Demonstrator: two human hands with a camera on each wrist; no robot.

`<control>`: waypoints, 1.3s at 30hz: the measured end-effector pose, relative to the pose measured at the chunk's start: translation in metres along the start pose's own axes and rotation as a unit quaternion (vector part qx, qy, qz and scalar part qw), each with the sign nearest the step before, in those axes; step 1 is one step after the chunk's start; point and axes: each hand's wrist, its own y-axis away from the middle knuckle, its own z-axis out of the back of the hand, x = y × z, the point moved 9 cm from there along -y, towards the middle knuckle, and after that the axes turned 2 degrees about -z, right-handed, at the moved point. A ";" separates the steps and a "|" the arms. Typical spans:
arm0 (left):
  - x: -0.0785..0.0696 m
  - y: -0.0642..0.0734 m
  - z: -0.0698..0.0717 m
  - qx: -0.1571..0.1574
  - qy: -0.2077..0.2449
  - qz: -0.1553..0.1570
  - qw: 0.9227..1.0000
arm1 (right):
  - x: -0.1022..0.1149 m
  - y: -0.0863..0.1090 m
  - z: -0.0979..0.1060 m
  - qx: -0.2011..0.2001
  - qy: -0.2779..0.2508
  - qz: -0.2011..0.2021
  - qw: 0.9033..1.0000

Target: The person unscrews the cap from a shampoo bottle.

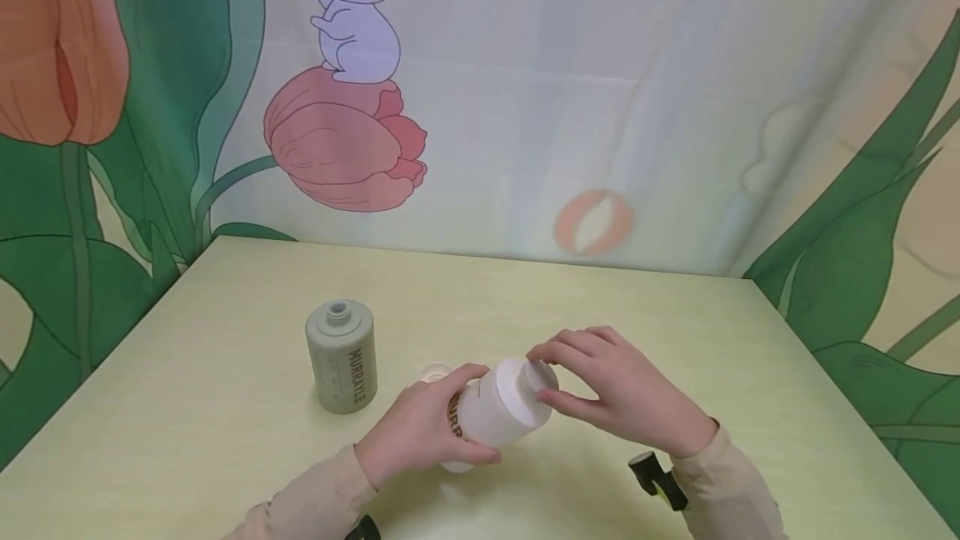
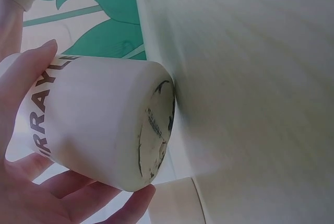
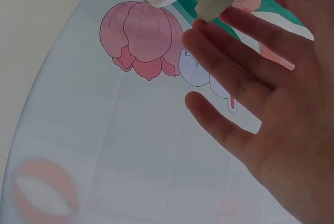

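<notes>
The white bottle (image 1: pixel 501 408) lies between the two hands, over the near half of the worktop (image 1: pixel 690 323) and roughly midway between its left and right edges. Its long axis is tilted: the base points to the left hand's side and down, and the capped end points up and toward the right hand. The left hand (image 1: pixel 416 430) is wrapped round the body and bears the bottle. The right hand (image 1: pixel 618 394) is the nearer to the cap (image 1: pixel 538 378) and pinches it between thumb and fingertips; in the right wrist view the lower fingers stand clear of it. A grey bottle (image 1: pixel 345 369) stands upright and without a cap, nearer the left edge and apart from both hands.

Limits of inspection: the left hand covers part of the white bottle's lettering. A pale object (image 1: pixel 436 371) behind that hand shows only in part and cannot be identified. Whether the cap is tight or loose on the neck cannot be told, nor whether the base touches the worktop. The worktop's near edge is cut off. The right wrist view crops the bottle to its capped end.
</notes>
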 end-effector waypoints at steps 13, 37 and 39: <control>-0.002 0.000 -0.001 0.000 -0.003 -0.007 1.000 | -0.003 0.000 -0.002 0.012 0.002 -0.017 1.000; -0.001 0.000 0.001 -0.001 -0.008 -0.006 1.000 | -0.003 0.001 -0.002 0.008 0.007 -0.009 1.000; -0.001 0.000 0.001 -0.001 -0.008 -0.007 1.000 | -0.003 0.002 -0.001 0.014 0.004 -0.004 1.000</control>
